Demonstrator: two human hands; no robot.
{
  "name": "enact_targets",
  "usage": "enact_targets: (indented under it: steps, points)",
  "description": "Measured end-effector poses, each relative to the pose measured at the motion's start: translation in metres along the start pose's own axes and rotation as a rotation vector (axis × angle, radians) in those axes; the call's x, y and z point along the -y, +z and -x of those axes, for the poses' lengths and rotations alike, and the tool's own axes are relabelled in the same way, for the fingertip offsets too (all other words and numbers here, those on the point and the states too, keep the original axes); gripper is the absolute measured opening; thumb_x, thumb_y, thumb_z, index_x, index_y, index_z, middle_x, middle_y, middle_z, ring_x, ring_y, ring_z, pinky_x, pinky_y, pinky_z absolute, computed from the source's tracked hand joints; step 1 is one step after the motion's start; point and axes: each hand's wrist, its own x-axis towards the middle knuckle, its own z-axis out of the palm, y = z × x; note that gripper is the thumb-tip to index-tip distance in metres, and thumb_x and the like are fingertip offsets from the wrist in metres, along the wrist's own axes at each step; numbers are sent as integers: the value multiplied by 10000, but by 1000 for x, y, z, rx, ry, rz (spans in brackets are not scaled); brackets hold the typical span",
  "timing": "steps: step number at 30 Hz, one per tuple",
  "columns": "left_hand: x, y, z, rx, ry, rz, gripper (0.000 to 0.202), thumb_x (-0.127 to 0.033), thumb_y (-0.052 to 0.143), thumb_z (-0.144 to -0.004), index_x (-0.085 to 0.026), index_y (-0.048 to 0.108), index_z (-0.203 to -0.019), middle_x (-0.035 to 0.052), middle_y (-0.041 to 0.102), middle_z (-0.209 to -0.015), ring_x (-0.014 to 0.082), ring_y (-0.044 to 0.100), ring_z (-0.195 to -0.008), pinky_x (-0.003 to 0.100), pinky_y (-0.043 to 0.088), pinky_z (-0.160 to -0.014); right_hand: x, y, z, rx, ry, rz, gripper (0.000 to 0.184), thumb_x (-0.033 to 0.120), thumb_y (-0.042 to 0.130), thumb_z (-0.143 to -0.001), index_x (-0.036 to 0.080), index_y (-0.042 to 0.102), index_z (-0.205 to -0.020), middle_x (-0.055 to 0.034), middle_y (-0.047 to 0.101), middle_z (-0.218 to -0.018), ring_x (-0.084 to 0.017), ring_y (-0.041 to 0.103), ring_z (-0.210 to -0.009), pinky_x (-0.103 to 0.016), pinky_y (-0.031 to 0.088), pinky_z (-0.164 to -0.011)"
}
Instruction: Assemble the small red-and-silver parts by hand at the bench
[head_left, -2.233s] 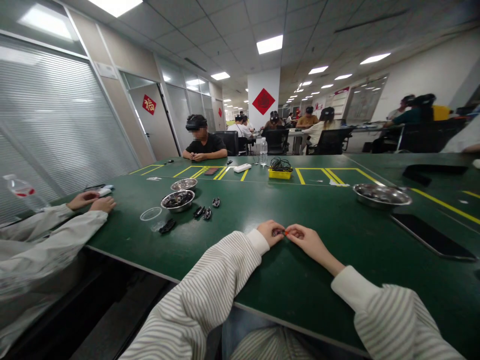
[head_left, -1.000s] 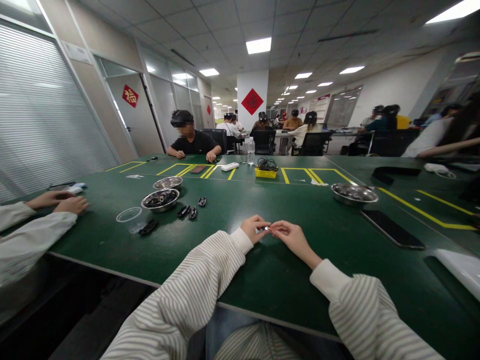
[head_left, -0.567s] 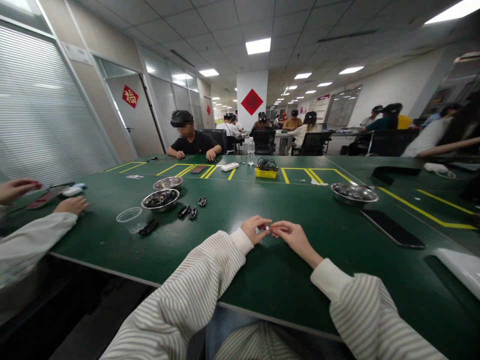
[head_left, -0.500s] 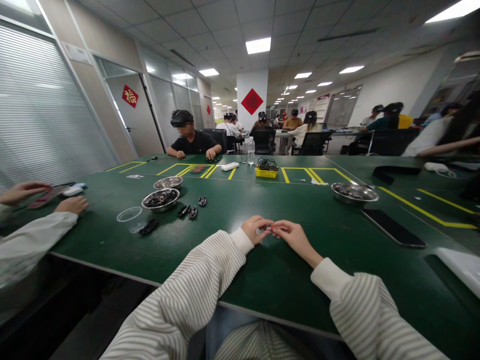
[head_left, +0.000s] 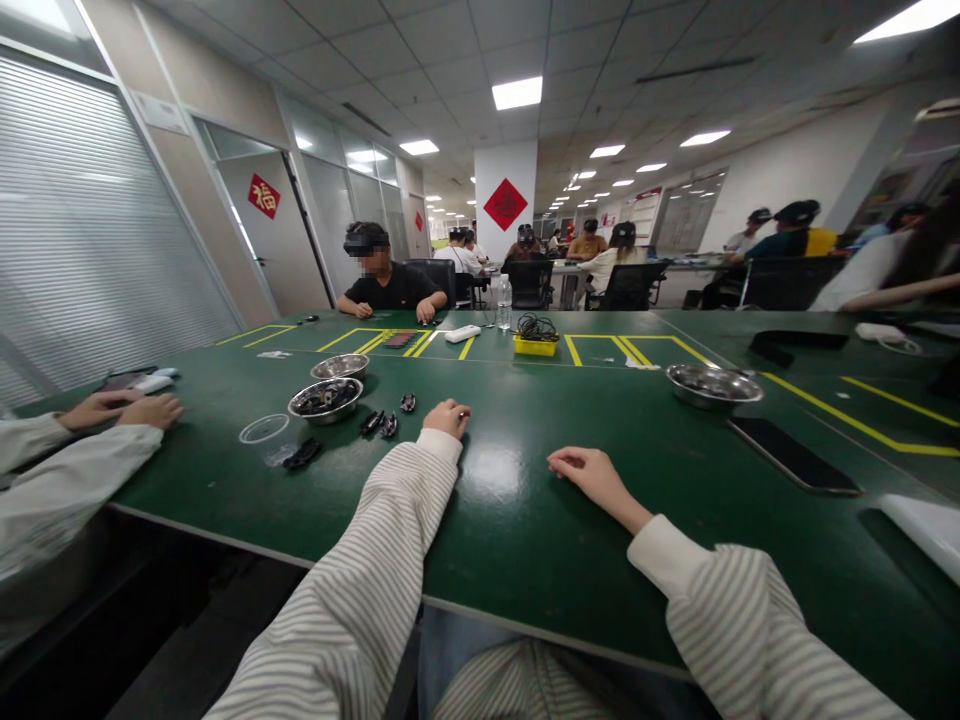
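Observation:
My left hand (head_left: 448,419) is over the green table, fingers closed around a small item of which only a dark glint shows by the fingertips. Just left of it lie several small black glossy parts (head_left: 388,426). Beyond those stands a metal bowl (head_left: 328,414) heaped with similar dark pieces. My right hand (head_left: 589,473) rests apart from the left, nearer the table's front edge. Its thumb and fingertips are drawn together, and whatever they may hold is hidden.
A second metal bowl (head_left: 340,362), a clear plastic cup (head_left: 267,434) and a black part (head_left: 302,456) stand left. To the right are another metal bowl (head_left: 712,402) and a phone (head_left: 793,456). A yellow tray (head_left: 535,346) holds cables. Co-workers sit left and opposite.
Both hands were together on a small metallic and reddish piece. My left hand has moved away, left and forward, toward the black parts; my right hand stays nearly in place.

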Motion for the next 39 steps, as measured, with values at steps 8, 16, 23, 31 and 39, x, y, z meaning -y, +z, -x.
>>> enact_targets:
  steps: [8,16,23,31,39]
  points:
    - [37,-2,-2,115,-243,-2,156,-216,541,-711,-176,617,-842,37,507,-763,174,480,-777,266,371,-644,3,0,0,36,-23,1,233,326,494,-687,148,631,-749,-40,644,-641,-147,586,-581,-239,432,-578]
    - [29,-5,0,63,-272,-12,333,-185,556,-672,-162,533,-1003,65,533,-841,193,490,-804,296,381,-694,4,1,1,52,-19,-12,207,293,498,-688,143,624,-756,-39,639,-635,-142,584,-585,-234,431,-582]
    - [-20,5,7,75,128,229,274,-225,534,-684,-158,541,-949,29,552,-762,154,490,-775,267,383,-744,4,1,0,54,-15,16,217,299,490,-693,140,625,-751,-41,640,-629,-147,585,-586,-236,428,-581]
    - [-85,19,33,340,683,465,256,-290,561,-674,-182,568,-906,15,565,-764,132,485,-753,257,364,-754,8,-1,1,38,-28,60,197,283,489,-688,150,628,-730,-32,640,-632,-133,571,-545,-226,422,-555]
    - [-8,26,-8,-46,-118,102,317,-255,574,-661,-192,547,-970,65,459,-1093,252,306,-1045,375,283,-872,7,0,2,39,-9,12,216,289,489,-688,134,624,-754,-46,643,-631,-135,573,-539,-230,434,-546]
